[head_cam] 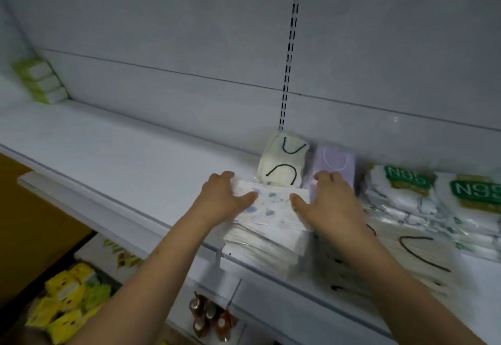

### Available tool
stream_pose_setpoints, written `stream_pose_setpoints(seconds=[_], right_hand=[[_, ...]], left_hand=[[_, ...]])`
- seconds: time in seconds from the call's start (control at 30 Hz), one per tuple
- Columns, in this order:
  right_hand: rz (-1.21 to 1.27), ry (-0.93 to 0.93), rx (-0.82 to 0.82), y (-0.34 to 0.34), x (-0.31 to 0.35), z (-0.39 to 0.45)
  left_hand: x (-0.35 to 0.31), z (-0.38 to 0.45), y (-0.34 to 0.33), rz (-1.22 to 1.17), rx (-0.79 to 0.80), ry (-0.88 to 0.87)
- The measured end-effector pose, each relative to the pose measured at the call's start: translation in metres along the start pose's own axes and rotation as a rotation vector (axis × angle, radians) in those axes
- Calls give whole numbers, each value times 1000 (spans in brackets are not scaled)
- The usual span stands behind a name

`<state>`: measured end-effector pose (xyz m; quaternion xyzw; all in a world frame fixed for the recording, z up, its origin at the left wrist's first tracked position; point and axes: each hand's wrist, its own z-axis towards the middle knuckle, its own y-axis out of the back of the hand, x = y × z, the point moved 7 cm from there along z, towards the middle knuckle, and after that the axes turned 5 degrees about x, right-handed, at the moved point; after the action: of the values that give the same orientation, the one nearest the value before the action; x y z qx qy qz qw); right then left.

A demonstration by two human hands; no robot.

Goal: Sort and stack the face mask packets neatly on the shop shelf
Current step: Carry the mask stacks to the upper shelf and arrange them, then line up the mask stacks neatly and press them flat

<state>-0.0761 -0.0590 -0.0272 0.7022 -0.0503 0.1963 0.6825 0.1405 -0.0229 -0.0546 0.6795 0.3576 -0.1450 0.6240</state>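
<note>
A stack of white mask packets with blue spots (271,209) lies at the front of the white shelf (122,155). My left hand (225,195) presses the stack's left side and my right hand (328,201) presses its right side, thumbs on top. Behind the stack stand a cream packet with black ear loops (282,163) and a lilac packet (334,161). To the right lie clear packets with green N95 labels (406,182) and flat packets with black loops (417,249).
Green and white boxes (40,81) sit at the shelf's far left. A slotted upright (290,54) runs up the back wall. Below the shelf are yellow packs (67,301) and small brown bottles (211,317).
</note>
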Motion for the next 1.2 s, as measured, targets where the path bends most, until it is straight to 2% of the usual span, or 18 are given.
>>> stream_pose_setpoints(seconds=[0.13,0.23,0.3,0.4,0.5,0.6,0.77,0.93,1.0,1.1,1.2], right_hand=[[-235,45,-73,-15,12,4],[-190,2,-69,-11,6,9],[-93,-18,-109,5,-1,13],[71,31,-235,39,-10,19],[220,56,-366,76,-31,17],[300,-4,-543,122,-71,2],[273,-111,-771,188,-160,-59],[186,-264,-948,219,-276,-169],[197,-348,-1032,216,-335,-217],[213,-480,-1143,201,-430,-279],[213,-682,-1342,180,-522,-352]], left_hand=[[0,9,-22,-70,22,-29],[-6,17,-17,-104,39,-52],[-12,16,-1,-16,-56,-84],[-42,-2,26,13,-348,-308],[-93,-34,15,-136,-407,-620],[-154,-66,-38,-240,-249,-805],[-246,-138,-161,-366,84,-982],[-303,-239,-303,-269,507,-1164],[-310,-274,-363,-226,653,-1177],[-308,-312,-451,-149,778,-1172],[-302,-334,-539,18,947,-1048]])
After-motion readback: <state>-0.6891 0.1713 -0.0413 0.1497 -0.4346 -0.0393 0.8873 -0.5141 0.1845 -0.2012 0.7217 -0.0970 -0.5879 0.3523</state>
